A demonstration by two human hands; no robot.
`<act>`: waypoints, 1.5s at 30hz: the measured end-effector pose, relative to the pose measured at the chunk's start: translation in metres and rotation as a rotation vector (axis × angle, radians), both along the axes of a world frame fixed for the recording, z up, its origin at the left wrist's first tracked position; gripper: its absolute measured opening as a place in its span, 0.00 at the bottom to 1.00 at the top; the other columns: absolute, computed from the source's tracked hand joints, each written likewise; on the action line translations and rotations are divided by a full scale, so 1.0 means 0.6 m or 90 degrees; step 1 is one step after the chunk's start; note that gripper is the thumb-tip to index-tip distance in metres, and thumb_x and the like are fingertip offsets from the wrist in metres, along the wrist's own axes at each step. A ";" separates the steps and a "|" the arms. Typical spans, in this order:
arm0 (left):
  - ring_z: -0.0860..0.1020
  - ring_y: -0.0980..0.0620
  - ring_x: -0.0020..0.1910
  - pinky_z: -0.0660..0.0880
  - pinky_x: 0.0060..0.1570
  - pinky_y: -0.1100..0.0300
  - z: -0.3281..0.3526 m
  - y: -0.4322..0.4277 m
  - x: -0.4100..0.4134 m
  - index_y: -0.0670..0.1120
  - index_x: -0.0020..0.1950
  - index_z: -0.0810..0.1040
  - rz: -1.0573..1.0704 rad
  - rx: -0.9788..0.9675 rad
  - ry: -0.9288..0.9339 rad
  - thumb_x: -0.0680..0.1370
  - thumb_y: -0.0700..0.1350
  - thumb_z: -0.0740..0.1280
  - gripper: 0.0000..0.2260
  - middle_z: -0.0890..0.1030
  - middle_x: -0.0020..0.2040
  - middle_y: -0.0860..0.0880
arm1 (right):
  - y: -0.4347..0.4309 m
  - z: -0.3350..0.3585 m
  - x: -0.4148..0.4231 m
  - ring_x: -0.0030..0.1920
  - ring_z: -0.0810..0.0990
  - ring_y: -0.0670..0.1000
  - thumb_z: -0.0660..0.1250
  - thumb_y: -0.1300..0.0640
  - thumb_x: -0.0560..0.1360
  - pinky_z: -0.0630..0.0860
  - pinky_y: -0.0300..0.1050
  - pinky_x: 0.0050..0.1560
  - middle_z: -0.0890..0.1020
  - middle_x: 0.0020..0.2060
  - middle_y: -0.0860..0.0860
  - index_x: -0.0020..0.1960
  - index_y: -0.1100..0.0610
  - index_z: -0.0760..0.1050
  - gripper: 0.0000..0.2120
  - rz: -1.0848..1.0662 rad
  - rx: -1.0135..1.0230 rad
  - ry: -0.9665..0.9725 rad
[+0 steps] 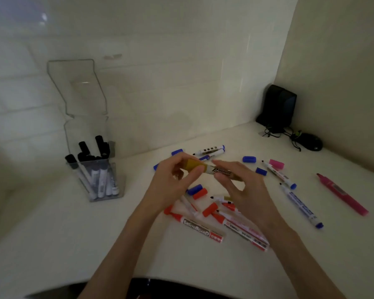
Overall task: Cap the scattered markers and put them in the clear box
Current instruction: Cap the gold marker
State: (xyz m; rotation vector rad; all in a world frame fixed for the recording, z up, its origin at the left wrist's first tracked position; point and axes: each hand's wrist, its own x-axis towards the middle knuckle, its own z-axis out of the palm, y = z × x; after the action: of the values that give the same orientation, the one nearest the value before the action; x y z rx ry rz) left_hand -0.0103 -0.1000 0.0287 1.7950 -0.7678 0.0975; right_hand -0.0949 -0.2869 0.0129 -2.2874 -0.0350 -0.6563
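A gold marker [221, 172] hangs above the table between both hands. My left hand [175, 180] pinches its gold cap [194, 165], which sits on the marker's end. My right hand [242, 186] grips the barrel. The clear box [102, 169] stands at the left with its lid up and holds several black-capped markers. Beneath my hands lie uncapped red markers [200, 228] and loose red caps [200, 193]. Uncapped blue markers [302, 205] and loose blue caps [249, 159] are scattered at the right and behind. A pink marker [343, 194] and a pink cap [276, 164] lie at the far right.
A black speaker [279, 106] with tangled cables and a black mouse [311, 141] sit in the back right corner. Walls close the table at the back and right. The table's near edge [52, 277] curves just below my forearms.
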 end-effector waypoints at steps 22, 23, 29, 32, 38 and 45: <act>0.83 0.54 0.44 0.79 0.46 0.56 0.096 0.268 0.097 0.51 0.53 0.77 0.518 0.125 -0.179 0.77 0.43 0.73 0.08 0.84 0.49 0.52 | 0.098 -0.036 0.064 0.56 0.77 0.38 0.57 0.31 0.73 0.74 0.37 0.56 0.79 0.58 0.41 0.69 0.44 0.74 0.30 0.012 0.095 0.031; 0.83 0.53 0.43 0.78 0.46 0.57 0.091 0.268 0.101 0.50 0.50 0.78 0.520 0.164 -0.178 0.77 0.44 0.74 0.06 0.84 0.47 0.52 | 0.097 -0.035 0.065 0.56 0.77 0.38 0.57 0.32 0.73 0.74 0.37 0.56 0.79 0.58 0.41 0.69 0.44 0.73 0.30 0.005 0.091 0.033; 0.72 0.41 0.51 0.72 0.45 0.50 0.046 0.253 0.106 0.41 0.48 0.85 0.609 0.361 -0.292 0.82 0.45 0.66 0.10 0.78 0.51 0.41 | 0.090 -0.040 0.066 0.55 0.76 0.34 0.60 0.37 0.76 0.72 0.32 0.53 0.79 0.58 0.41 0.68 0.42 0.73 0.23 -0.022 0.098 0.050; 0.72 0.39 0.52 0.72 0.50 0.47 0.037 0.255 0.110 0.40 0.52 0.84 0.625 0.356 -0.300 0.82 0.41 0.63 0.10 0.77 0.54 0.38 | 0.069 -0.032 0.059 0.55 0.77 0.37 0.61 0.41 0.79 0.74 0.38 0.55 0.79 0.57 0.41 0.69 0.42 0.73 0.19 -0.055 0.100 0.053; 0.73 0.39 0.54 0.72 0.51 0.47 0.041 0.177 0.060 0.42 0.60 0.81 0.621 0.092 -0.415 0.79 0.33 0.60 0.15 0.77 0.55 0.38 | -0.075 -0.048 0.039 0.54 0.79 0.46 0.67 0.55 0.79 0.74 0.40 0.54 0.80 0.55 0.45 0.67 0.47 0.76 0.16 -0.223 0.030 0.045; 0.77 0.47 0.50 0.73 0.53 0.57 0.004 -0.042 -0.005 0.43 0.56 0.81 0.252 0.008 -0.401 0.76 0.29 0.64 0.14 0.80 0.50 0.47 | -0.298 -0.078 -0.090 0.63 0.71 0.65 0.68 0.64 0.74 0.66 0.59 0.62 0.78 0.61 0.62 0.65 0.56 0.77 0.19 -0.692 -0.158 0.143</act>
State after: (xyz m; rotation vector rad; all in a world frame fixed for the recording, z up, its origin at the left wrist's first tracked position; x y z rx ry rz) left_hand -0.0131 -0.1253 0.0312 1.9234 -0.8275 0.9543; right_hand -0.1490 -0.4655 -0.0340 -2.4855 1.3681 -0.9298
